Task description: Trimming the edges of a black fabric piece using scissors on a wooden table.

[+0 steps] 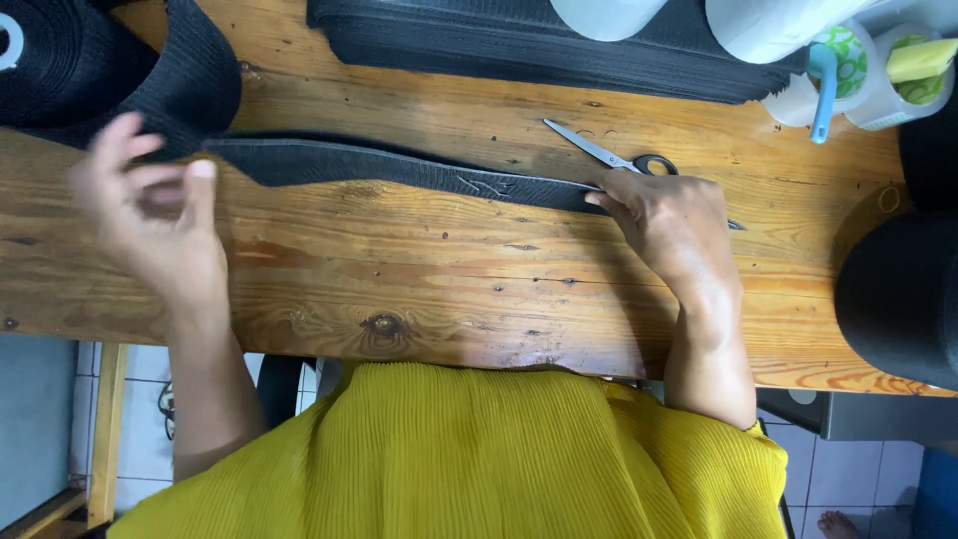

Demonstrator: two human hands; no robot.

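Just scissors (609,157) beside right hand (671,225), fingers flat on black strap (399,168); left hand (150,220) blurred.

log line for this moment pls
left hand: raised, blurred, by black strap | right hand: pressing strap on wooden table | scissors: lying beyond right hand

I work in a small sewing workshop: my scarred wooden surface (419,289) carries big rolls of black webbing (110,70), a stack of cut black strips (519,45), scissors (609,155) and white thread cones (768,25), with tiled floor (868,469) below.
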